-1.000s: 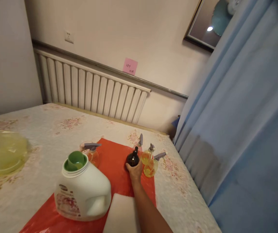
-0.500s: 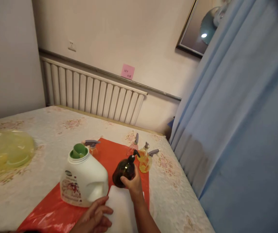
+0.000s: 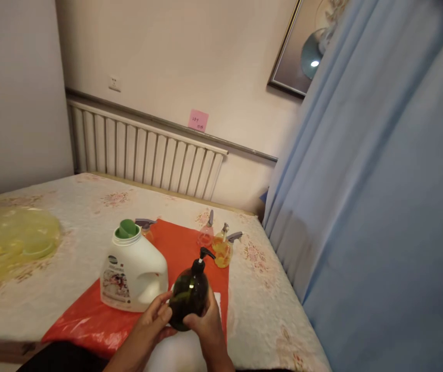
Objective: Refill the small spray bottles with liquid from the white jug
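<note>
A dark brown pump bottle [image 3: 189, 293] with a black pump head is held in both hands just above a white pad [image 3: 178, 351] near the table's front edge. My left hand [image 3: 152, 319] grips its left side and my right hand [image 3: 206, 325] wraps its lower right side. A big white detergent jug [image 3: 133, 274] with a green cap stands on the red plastic sheet [image 3: 90, 324] just left of the bottle.
Small spray bottles with yellow liquid [image 3: 222, 248] and a pink one [image 3: 205, 233] stand at the sheet's far end, another [image 3: 145, 228] behind the jug. Yellow plastic basins [image 3: 10, 243] lie far left. A blue curtain [image 3: 361, 206] hangs on the right, a radiator [image 3: 147, 155] behind.
My right hand carried the dark bottle from the far end of the red sheet toward me. My left hand came up from the white pad and took hold of the bottle too.
</note>
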`<act>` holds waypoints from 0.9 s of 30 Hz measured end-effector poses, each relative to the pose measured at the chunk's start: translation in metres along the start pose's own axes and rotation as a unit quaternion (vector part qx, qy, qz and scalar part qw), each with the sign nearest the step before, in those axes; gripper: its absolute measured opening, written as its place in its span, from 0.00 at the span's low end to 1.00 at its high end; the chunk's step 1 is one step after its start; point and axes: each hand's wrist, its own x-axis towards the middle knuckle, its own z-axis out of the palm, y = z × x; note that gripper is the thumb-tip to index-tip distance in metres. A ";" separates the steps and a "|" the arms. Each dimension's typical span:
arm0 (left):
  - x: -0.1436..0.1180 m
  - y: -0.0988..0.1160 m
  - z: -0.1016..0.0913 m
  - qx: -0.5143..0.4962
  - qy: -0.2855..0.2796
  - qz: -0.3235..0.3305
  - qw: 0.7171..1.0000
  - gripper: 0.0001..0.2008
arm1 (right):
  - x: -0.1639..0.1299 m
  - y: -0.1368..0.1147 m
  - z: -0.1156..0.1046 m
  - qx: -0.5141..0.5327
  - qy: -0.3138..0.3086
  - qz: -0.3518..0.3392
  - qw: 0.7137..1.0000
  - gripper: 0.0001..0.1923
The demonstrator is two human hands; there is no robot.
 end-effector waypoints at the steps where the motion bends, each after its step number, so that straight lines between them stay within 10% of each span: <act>1: -0.002 -0.001 0.000 0.005 -0.013 0.004 1.000 0.32 | -0.003 -0.002 0.001 -0.007 -0.004 0.004 1.000 0.47; 10: -0.008 0.060 0.000 0.235 -0.022 0.116 0.965 0.26 | -0.031 -0.031 0.006 0.017 -0.057 0.032 0.998 0.43; 21: -0.036 0.119 0.042 0.106 -0.285 0.042 0.952 0.24 | -0.054 -0.051 0.025 0.080 -0.127 0.108 0.983 0.53; 27: -0.038 0.113 0.045 0.082 -0.268 0.030 0.960 0.19 | -0.060 -0.049 0.022 0.103 -0.134 0.116 0.979 0.53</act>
